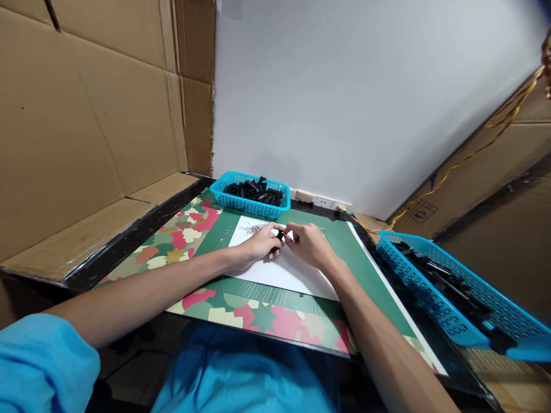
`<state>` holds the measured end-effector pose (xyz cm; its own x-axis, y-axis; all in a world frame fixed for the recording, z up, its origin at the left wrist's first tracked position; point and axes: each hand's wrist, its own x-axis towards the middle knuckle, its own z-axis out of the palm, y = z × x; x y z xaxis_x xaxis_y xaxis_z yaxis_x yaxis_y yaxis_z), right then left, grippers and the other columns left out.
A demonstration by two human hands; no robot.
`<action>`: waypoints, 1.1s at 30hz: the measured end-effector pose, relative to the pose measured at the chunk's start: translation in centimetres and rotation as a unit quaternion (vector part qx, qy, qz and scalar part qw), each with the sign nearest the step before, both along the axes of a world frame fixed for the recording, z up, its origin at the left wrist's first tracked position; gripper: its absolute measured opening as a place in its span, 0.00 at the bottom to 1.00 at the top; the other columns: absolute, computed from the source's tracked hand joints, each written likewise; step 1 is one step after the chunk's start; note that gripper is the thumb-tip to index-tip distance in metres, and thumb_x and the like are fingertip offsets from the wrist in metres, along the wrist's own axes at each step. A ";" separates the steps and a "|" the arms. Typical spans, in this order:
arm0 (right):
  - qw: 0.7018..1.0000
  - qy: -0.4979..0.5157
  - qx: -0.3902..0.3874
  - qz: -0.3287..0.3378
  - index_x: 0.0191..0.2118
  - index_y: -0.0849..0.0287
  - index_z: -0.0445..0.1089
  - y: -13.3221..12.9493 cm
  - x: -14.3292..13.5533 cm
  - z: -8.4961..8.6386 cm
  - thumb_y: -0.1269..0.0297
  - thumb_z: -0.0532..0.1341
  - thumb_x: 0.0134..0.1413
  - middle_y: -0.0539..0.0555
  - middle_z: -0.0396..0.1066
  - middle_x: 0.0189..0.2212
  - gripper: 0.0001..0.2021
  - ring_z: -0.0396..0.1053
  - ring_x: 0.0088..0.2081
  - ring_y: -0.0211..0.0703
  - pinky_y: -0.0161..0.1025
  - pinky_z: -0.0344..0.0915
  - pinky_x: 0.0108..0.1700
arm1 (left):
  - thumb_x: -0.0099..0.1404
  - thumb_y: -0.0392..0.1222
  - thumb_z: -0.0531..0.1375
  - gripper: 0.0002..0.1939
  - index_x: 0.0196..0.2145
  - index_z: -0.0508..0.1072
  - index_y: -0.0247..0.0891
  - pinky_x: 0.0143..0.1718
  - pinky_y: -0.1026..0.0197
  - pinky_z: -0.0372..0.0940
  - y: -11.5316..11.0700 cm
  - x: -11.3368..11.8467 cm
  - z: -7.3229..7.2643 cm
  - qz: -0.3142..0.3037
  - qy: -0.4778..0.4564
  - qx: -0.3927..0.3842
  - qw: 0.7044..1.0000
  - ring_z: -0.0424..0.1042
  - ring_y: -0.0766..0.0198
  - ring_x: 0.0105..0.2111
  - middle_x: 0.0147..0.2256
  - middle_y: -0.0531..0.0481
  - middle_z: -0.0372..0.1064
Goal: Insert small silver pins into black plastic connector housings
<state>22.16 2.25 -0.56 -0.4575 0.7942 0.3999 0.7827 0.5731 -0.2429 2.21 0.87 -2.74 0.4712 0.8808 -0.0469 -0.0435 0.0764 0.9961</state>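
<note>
Over a white sheet (297, 275) on the table, my left hand (260, 243) is closed around a small black plastic part (279, 235). My right hand (307, 244) meets it from the right, thumb and fingertips pinched together close to the part's end. Whatever sits in that pinch is too small to make out. Just beyond my left hand, a heap of tiny metal pieces (252, 229) lies on the sheet. A few thin slivers (227, 234) are scattered on the green mat to its left.
A blue basket (249, 203) of black plastic parts stands at the back by the wall sockets (322, 202). Another blue basket (422, 298) with longer black parts is at the right edge. Cardboard (94, 103) walls the left side. Yellow wires (456, 166) run down at the right.
</note>
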 end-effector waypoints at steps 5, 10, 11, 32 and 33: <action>0.999 -0.036 0.004 -0.006 0.39 0.56 0.79 -0.1 0.0 0.3 0.69 0.63 0.62 0.50 0.72 0.23 0.06 0.60 0.24 0.38 0.36 0.49 0.31 | 0.64 0.29 0.56 0.24 0.58 0.65 0.37 0.26 0.66 0.57 0.0 0.0 0.0 -0.001 -0.005 -0.002 1.000 0.64 0.68 0.24 0.28 0.55 0.66; 0.999 -0.037 0.011 -0.013 0.40 0.55 0.79 -0.1 -0.1 0.2 0.67 0.63 0.64 0.49 0.73 0.24 0.06 0.62 0.24 0.38 0.36 0.49 0.31 | 0.63 0.28 0.56 0.24 0.57 0.65 0.37 0.26 0.66 0.56 -0.1 0.0 0.1 -0.001 -0.008 0.000 1.000 0.64 0.68 0.24 0.28 0.55 0.65; 0.999 -0.037 0.011 -0.014 0.40 0.55 0.79 -0.1 -0.1 0.2 0.67 0.63 0.64 0.49 0.73 0.24 0.06 0.62 0.24 0.38 0.36 0.49 0.31 | 0.63 0.28 0.56 0.24 0.57 0.65 0.37 0.26 0.66 0.56 -0.1 0.0 0.1 -0.002 -0.008 -0.001 1.000 0.63 0.68 0.24 0.28 0.55 0.65; 0.999 -0.040 -0.002 0.011 0.32 0.57 0.78 -0.3 0.1 0.7 0.74 0.59 0.61 0.50 0.70 0.21 0.11 0.55 0.22 0.38 0.37 0.47 0.31 | 0.61 0.32 0.59 0.25 0.57 0.69 0.37 0.21 0.66 0.49 0.4 -0.2 0.2 0.002 -0.002 -0.042 0.999 0.59 0.69 0.19 0.24 0.56 0.66; 0.999 -0.044 -0.001 0.015 0.32 0.57 0.77 -0.3 0.1 0.7 0.74 0.58 0.62 0.50 0.69 0.21 0.12 0.54 0.22 0.38 0.37 0.47 0.31 | 0.61 0.33 0.59 0.25 0.57 0.69 0.37 0.21 0.66 0.49 0.3 -0.2 0.3 0.001 -0.002 -0.039 0.999 0.59 0.69 0.19 0.24 0.56 0.66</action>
